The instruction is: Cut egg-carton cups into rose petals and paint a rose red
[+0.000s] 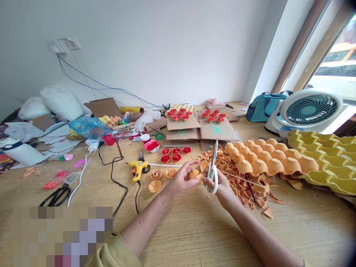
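My left hand (178, 181) is closed on an orange egg-carton piece (193, 174) that has a cup shape with petal-like edges. In my right hand (221, 187) are scissors (213, 172) with pale handles, blades pointing up and away. Another small orange cup piece shows between the two hands, near the right fingertips; which hand holds it I cannot tell. Left of my hands lie cut orange cups (155, 186) on the table, some shaped like roses. Behind these sit several red-painted roses (176, 151).
A yellow glue gun (137, 165) with its cord lies to the left, near a bowl of red paint (151, 146). Orange scraps (247, 185), an orange egg tray (267, 155) and yellow trays (325, 157) fill the right. Cardboard squares (218, 129) carry red roses; a fan (308, 111) stands behind.
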A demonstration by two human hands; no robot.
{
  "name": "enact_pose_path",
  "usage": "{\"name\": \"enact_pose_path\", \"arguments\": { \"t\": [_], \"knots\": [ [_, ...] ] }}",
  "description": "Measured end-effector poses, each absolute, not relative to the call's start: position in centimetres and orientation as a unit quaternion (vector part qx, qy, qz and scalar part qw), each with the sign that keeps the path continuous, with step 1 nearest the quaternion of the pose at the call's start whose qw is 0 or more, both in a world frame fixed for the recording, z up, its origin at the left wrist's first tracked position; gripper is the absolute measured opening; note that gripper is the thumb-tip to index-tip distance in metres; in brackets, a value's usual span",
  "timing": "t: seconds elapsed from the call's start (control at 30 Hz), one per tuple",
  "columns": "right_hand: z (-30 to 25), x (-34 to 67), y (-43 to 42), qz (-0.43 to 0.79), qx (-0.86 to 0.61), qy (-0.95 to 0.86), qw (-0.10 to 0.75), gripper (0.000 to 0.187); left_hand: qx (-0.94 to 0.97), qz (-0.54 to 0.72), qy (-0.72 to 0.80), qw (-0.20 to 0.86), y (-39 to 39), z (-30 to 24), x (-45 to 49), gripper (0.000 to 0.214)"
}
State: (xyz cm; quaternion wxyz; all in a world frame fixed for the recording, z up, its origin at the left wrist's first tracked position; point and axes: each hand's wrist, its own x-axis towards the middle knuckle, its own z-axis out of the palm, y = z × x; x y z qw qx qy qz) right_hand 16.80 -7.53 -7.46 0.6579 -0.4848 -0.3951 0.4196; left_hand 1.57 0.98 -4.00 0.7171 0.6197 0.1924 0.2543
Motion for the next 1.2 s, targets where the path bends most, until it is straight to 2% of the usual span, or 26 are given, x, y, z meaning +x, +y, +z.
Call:
{"name": "enact_pose_path", "arguments": {
  "t": [0.33,0.6,0.73,1.03,1.2],
  "knots": [
    [-7.8,16.8,-7.4,0.418,-0.499,-0.383,0.656,0.041,0.624,0.275,0.198,0.704,0.4,-3.3,1.7,0.063],
    [-8.1,16.6,-7.3,0.419,-0.472,-0.344,0.695,0.042,0.544,0.260,0.206,0.771,0.1,-3.9,2.1,0.082],
    [-8.0,16.6,-7.4,0.399,-0.478,-0.350,0.700,0.041,0.510,0.277,0.226,0.782,-0.3,-4.3,2.5,0.078],
    [-7.6,16.0,-7.7,0.353,-0.481,-0.428,0.679,0.036,0.484,0.352,0.240,0.764,-0.9,-4.6,2.9,0.073],
    [-7.5,16.5,-8.2,0.323,-0.504,-0.517,0.612,0.025,0.468,0.389,0.258,0.751,-0.6,-3.8,2.6,0.069]
  ]
}}
